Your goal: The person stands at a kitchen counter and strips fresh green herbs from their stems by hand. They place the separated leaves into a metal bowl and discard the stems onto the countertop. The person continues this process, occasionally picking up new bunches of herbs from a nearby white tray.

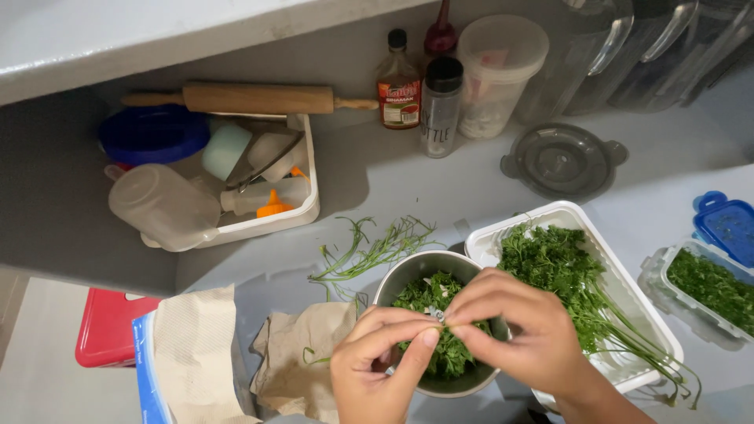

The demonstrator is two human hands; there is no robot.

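Grey desk carries everything. Landmark: the round metal bowl at lower centre, part-filled with picked green herb leaves.

Right of the bowl, touching its rim: a white rectangular tray heaped with leafy herb sprigs, stems trailing over its lower right corner. Further right of the bowl, a clear container holding chopped greens, with a blue lid just behind it.

Up and left of the bowl: a white tub of plastic bottles and caps, with a wooden rolling pin behind it. Behind the bowl, against the wall: a sauce bottle, a dark-capped clear bottle, a lidded plastic jar, and a grey round lid lying flat.

Left of the bowl: brown paper towels and, just above them, a loose bunch of bare stems on the desk.

Both hands meet directly over the bowl. Left hand: thumb and forefinger closed in a pinch on a small sprig. Right hand: fingertips pressed to the same sprig from the other side, knuckles up.
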